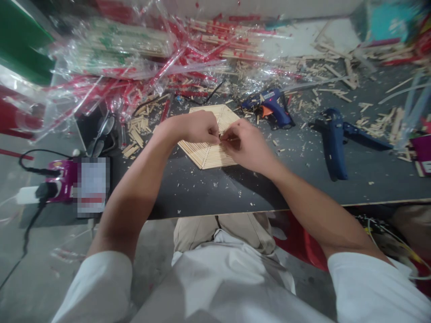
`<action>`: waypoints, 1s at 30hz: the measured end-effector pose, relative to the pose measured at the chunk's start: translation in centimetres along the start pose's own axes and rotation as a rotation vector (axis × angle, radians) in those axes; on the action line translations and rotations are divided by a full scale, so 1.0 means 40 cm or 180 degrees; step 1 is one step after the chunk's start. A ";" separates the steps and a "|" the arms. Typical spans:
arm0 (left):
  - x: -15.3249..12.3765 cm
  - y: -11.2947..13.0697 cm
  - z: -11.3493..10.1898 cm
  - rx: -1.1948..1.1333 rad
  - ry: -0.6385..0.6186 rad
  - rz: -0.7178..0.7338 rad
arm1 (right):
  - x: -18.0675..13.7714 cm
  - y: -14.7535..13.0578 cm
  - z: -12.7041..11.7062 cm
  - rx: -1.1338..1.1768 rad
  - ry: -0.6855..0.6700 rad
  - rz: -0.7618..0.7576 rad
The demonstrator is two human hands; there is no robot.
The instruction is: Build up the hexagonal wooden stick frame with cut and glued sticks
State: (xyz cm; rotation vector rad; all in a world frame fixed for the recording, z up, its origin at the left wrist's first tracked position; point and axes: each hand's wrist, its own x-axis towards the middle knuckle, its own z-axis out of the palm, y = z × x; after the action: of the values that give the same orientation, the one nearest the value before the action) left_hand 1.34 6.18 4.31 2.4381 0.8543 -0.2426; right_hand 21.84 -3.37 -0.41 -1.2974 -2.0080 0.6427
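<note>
A hexagonal panel of pale wooden sticks (202, 154) lies flat on the dark tabletop. Over its middle, my left hand (202, 127) is closed, fingertips pinched together. My right hand (244, 143) meets it from the right, thumb and fingers also pinched, so the two sets of fingertips nearly touch. Whatever is between the fingers is too small or too hidden to name. Just behind my right hand rests a blue glue gun (274, 105) with an orange trigger. Farther right lies a dark blue hand tool with two spread handles (335, 146).
Clear and red plastic wrapping with bundled sticks (134, 49) heaps along the back. Loose stick pieces (136, 132) lie on the left, with others at the back right. A phone (92, 186), a purple power strip (62, 179) and glasses (103, 132) sit at the left edge.
</note>
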 end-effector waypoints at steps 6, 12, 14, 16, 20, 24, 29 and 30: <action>-0.002 0.012 -0.007 0.0026 0.0025 0.0122 | 0.000 -0.006 0.015 0.0019 0.0071 0.0006; -0.004 0.036 -0.018 0.0045 -0.0230 0.0067 | 0.004 -0.007 0.015 0.0031 0.0023 0.0040; -0.006 0.039 -0.020 0.0032 -0.0212 0.0098 | 0.006 -0.005 0.014 0.0037 0.0000 0.0019; -0.010 0.042 -0.021 0.0059 -0.0106 0.0144 | 0.008 -0.003 0.012 0.0021 -0.0036 -0.0007; -0.025 0.050 -0.029 0.0150 0.0148 0.0157 | 0.015 0.005 0.007 -0.0023 -0.0063 -0.0097; -0.057 0.070 -0.045 0.0317 0.0507 -0.0060 | 0.022 0.008 -0.009 -0.0053 -0.0007 -0.0172; -0.144 0.176 -0.023 0.0190 0.1822 -0.0135 | 0.028 0.005 -0.034 0.0166 -0.0048 -0.0024; -0.167 0.212 -0.002 0.0080 0.2110 -0.0108 | 0.028 0.005 -0.036 0.0206 -0.0021 -0.0017</action>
State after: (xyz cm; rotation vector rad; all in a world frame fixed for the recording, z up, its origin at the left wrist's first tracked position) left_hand 1.38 -2.83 10.28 2.5508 1.1605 0.5804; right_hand 22.70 -2.18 0.71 -1.2531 -1.9789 0.7045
